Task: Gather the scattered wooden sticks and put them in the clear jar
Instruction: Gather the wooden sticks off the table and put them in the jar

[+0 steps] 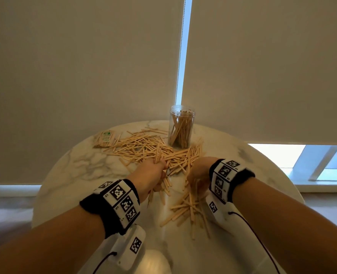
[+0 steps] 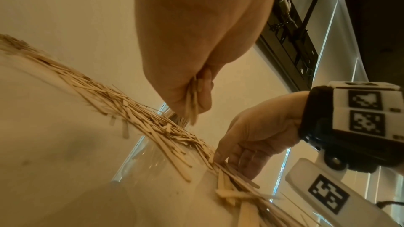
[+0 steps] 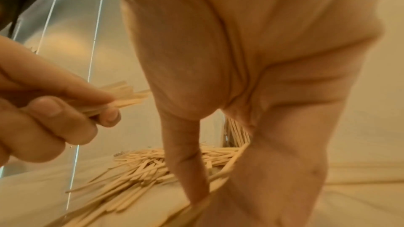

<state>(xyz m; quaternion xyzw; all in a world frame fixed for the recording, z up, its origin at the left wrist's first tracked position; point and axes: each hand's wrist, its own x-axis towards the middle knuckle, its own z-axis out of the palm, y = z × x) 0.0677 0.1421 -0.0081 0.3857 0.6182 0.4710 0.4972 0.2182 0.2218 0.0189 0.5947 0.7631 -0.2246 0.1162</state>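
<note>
Loose wooden sticks lie in a wide heap across the round marble table, with a smaller heap nearer me. The clear jar stands upright behind the big heap and is partly filled with sticks. My left hand grips an upright bundle of sticks, also plain in the left wrist view and the right wrist view. My right hand reaches down onto the near heap, and its thumb and fingers pinch sticks lying on the tabletop.
A wrapped pack of sticks lies at the table's far left. Drawn roller blinds hang right behind the table and jar. The table's curved edge drops off on both sides.
</note>
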